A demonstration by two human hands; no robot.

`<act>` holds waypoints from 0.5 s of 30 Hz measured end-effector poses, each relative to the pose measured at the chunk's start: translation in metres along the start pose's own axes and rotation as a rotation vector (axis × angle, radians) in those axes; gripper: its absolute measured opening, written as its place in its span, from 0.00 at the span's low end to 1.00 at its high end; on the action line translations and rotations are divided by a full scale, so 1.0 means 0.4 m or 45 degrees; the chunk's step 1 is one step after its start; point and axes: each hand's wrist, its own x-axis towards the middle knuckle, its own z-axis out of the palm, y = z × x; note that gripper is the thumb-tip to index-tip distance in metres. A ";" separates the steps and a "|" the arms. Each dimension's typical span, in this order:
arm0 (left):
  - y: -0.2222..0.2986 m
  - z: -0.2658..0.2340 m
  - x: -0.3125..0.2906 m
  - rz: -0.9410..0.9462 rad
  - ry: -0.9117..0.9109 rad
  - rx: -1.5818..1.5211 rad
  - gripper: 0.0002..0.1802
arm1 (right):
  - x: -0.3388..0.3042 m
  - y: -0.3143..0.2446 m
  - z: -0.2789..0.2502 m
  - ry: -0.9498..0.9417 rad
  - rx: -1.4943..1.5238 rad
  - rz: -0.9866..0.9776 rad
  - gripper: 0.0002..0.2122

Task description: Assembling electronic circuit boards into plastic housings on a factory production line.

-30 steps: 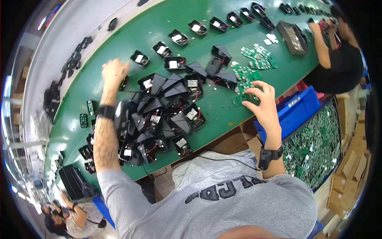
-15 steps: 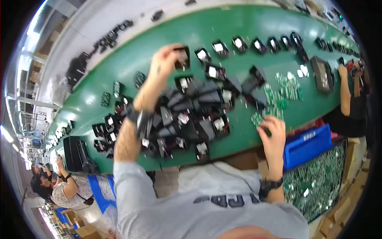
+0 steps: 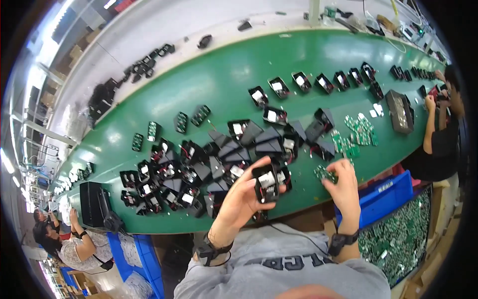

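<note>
Near the front edge of the table, my left hand (image 3: 238, 202) holds a black plastic housing (image 3: 260, 191). Its open side faces up, and a white block and dark parts show inside. To the right, my right hand (image 3: 344, 188) pinches a small green circuit board (image 3: 322, 173) between thumb and fingers. More green circuit boards (image 3: 362, 130) lie in a loose group just beyond that hand. Left of and beyond my left hand spreads a pile of black housings (image 3: 172, 172) mixed with dark grey covers (image 3: 269, 135), some with red wires.
A row of black housings (image 3: 301, 81) crosses the green table (image 3: 224, 65). At right stand a brown box (image 3: 398, 112) and a blue bin (image 3: 381, 197) beside a large tray of circuit boards (image 3: 398, 234). Co-workers (image 3: 443, 124) sit at the right and left (image 3: 74, 244).
My left hand has come back from the far row toward me, bringing a black housing. My right hand stays near the circuit boards and now holds one up. The view has shifted slightly.
</note>
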 end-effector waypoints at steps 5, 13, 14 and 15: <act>-0.048 0.024 0.018 0.336 0.268 0.303 0.33 | 0.016 -0.056 0.006 0.053 0.842 0.385 0.08; -0.082 0.022 0.026 0.318 0.327 0.393 0.34 | -0.065 -0.065 0.097 -0.277 1.864 0.482 0.09; -0.085 0.026 0.025 0.316 0.334 0.399 0.34 | -0.074 -0.073 0.108 -0.247 1.949 0.444 0.07; -0.086 0.030 0.027 0.316 0.338 0.407 0.34 | -0.070 -0.079 0.106 -0.245 1.950 0.449 0.07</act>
